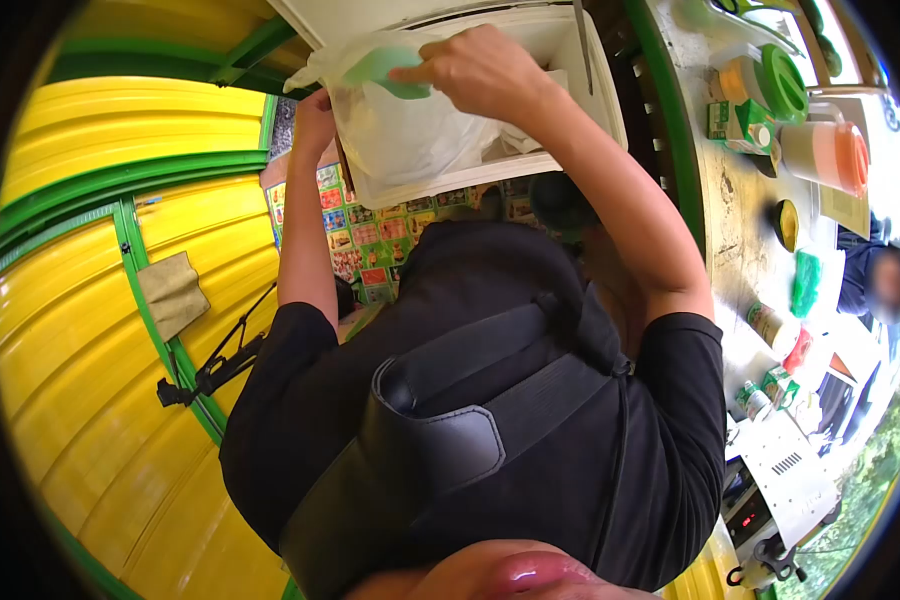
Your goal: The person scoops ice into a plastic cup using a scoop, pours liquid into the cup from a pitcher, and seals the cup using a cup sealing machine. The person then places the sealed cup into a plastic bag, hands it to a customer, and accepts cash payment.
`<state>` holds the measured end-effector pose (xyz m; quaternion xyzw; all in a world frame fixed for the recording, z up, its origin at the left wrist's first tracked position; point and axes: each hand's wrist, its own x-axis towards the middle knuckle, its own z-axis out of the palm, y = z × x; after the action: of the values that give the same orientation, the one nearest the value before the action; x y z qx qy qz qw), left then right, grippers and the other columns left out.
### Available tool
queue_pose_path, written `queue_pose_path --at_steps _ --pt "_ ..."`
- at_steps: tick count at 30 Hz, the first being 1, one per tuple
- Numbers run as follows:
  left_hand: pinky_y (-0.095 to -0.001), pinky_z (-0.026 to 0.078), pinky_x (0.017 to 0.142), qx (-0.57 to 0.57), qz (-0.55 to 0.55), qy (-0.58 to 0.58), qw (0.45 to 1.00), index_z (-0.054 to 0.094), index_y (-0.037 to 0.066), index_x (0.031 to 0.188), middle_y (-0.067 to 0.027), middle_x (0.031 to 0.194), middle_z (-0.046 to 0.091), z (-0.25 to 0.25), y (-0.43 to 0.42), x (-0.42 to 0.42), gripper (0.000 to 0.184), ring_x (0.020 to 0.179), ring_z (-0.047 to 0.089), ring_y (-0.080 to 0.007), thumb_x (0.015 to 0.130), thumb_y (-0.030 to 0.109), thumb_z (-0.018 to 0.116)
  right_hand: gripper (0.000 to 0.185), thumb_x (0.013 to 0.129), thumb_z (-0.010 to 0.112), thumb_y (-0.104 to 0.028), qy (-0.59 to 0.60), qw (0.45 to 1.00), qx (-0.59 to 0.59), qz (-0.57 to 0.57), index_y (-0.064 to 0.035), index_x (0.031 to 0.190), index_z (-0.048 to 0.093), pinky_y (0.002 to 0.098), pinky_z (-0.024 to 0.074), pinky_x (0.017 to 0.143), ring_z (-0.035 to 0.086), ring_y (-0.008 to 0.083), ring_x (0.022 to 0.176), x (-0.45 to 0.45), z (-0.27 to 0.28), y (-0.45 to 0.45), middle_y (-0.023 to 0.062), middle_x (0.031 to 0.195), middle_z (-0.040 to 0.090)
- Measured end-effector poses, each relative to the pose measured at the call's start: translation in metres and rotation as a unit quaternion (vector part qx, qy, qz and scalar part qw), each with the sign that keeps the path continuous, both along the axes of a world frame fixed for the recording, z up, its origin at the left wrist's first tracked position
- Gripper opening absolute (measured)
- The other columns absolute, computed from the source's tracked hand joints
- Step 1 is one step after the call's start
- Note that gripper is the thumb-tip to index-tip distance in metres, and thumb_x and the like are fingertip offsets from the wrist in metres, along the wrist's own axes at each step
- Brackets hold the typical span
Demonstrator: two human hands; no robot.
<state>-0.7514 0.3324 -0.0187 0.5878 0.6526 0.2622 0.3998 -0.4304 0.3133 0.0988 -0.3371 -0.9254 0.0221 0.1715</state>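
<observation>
My right hand (485, 75) is closed on the handle of a pale green plastic scoop (395, 72), held above the left end of an open white cooler box (420, 190). Inside, a cloudy clear plastic bag (400, 135) fills that end, and its upper edge spills over the rim. The scoop's far part overlaps the bag; whether anything is in it I cannot tell. At the box's left side, my left hand (315, 122) has its fingers curled at the bag's edge. Its fingertips are partly hidden.
A worktop (730, 215) on the right carries a green-lidded jug (782, 85), a pink-filled pitcher (825, 155), cartons, an avocado half (787, 225) and bottles. Yellow corrugated wall (90, 330) with green beams stands on the left. Another person (875, 280) is beyond the worktop.
</observation>
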Motion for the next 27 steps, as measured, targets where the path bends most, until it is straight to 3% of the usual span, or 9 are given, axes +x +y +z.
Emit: queue_pose_path --at_steps 5,11,12,15,19,20,21,24,27 --pt "-0.0311 0.056 0.081 0.118 -0.030 -0.034 0.992 0.072 0.003 0.119 -0.0061 0.106 0.076 -0.029 0.014 -0.014 0.031 0.090 0.070 -0.0121 0.090 0.014 0.076 0.045 0.091 0.060 -0.008 -0.111 0.994 0.012 0.002 -0.0269 0.130 0.070 0.0391 0.0564 0.067 0.072 0.0270 0.080 -0.035 0.004 -0.027 0.0064 0.093 0.070" --pt "-0.0293 0.056 0.075 0.003 0.043 -0.004 0.999 0.077 0.004 0.111 -0.0051 0.098 0.078 0.001 -0.005 0.004 0.027 0.083 0.069 -0.0103 0.089 0.020 0.081 0.051 0.078 0.074 -0.011 0.051 0.990 -0.129 -0.024 -0.0291 0.126 0.075 0.0452 0.0549 0.075 0.070 0.0323 0.080 -0.006 -0.003 0.014 0.0113 0.088 0.073" --pt "-0.0288 0.057 0.074 0.013 0.035 -0.074 0.997 0.079 0.004 0.107 -0.0040 0.095 0.078 -0.010 -0.004 -0.002 0.028 0.080 0.069 -0.0102 0.087 0.022 0.084 0.052 0.075 0.077 -0.012 0.072 0.986 -0.147 -0.029 -0.0297 0.123 0.076 0.0460 0.0542 0.076 0.068 0.0334 0.080 -0.003 -0.001 0.017 0.0131 0.088 0.074" --pt "-0.0278 0.057 0.076 0.027 0.064 -0.105 0.992 0.078 0.003 0.109 -0.0040 0.097 0.078 -0.007 -0.012 0.009 0.031 0.083 0.070 -0.0097 0.084 0.021 0.087 0.049 0.075 0.075 -0.011 0.043 0.981 -0.184 -0.046 -0.0303 0.120 0.078 0.0428 0.0563 0.080 0.071 0.0325 0.085 -0.002 0.011 0.020 0.0113 0.093 0.076" --pt "-0.0274 0.057 0.078 0.052 0.096 -0.136 0.985 0.074 0.002 0.116 -0.0045 0.103 0.077 -0.030 -0.009 0.000 0.041 0.088 0.070 -0.0096 0.082 0.020 0.089 0.051 0.076 0.077 -0.014 0.063 0.980 -0.187 -0.031 -0.0306 0.124 0.076 0.0451 0.0534 0.074 0.067 0.0333 0.077 0.000 0.004 0.023 0.0123 0.087 0.074" --pt "-0.0277 0.057 0.077 0.058 0.097 -0.017 0.993 0.073 0.002 0.118 -0.0050 0.104 0.077 -0.034 -0.005 -0.005 0.043 0.088 0.070 -0.0097 0.082 0.020 0.088 0.052 0.077 0.075 -0.013 0.059 0.983 -0.172 -0.029 -0.0311 0.126 0.075 0.0453 0.0534 0.073 0.068 0.0329 0.076 -0.001 0.003 0.019 0.0117 0.086 0.073" --pt "-0.0277 0.057 0.077 0.063 0.098 -0.016 0.993 0.073 0.002 0.118 -0.0050 0.104 0.077 -0.027 -0.005 -0.005 0.043 0.088 0.070 -0.0097 0.082 0.020 0.088 0.052 0.079 0.073 -0.012 0.055 0.986 -0.156 -0.029 -0.0317 0.127 0.074 0.0456 0.0534 0.072 0.069 0.0325 0.075 -0.002 0.006 0.014 0.0111 0.085 0.072" --pt "-0.0277 0.056 0.076 0.001 0.111 -0.112 0.987 0.074 0.002 0.116 -0.0044 0.102 0.077 -0.016 -0.013 -0.003 0.040 0.087 0.069 -0.0089 0.083 0.020 0.087 0.052 0.085 0.062 -0.006 -0.021 0.996 -0.073 -0.036 -0.0334 0.128 0.073 0.0448 0.0539 0.070 0.070 0.0320 0.076 -0.027 0.001 -0.005 0.0097 0.088 0.071" --pt "-0.0275 0.056 0.074 0.003 0.083 -0.156 0.984 0.076 0.002 0.113 -0.0037 0.101 0.077 -0.021 -0.010 -0.014 0.036 0.086 0.068 -0.0086 0.084 0.020 0.086 0.050 0.084 0.065 -0.008 -0.039 0.996 -0.065 -0.035 -0.0321 0.127 0.074 0.0444 0.0537 0.070 0.070 0.0319 0.077 -0.046 -0.005 -0.011 0.0097 0.088 0.071"
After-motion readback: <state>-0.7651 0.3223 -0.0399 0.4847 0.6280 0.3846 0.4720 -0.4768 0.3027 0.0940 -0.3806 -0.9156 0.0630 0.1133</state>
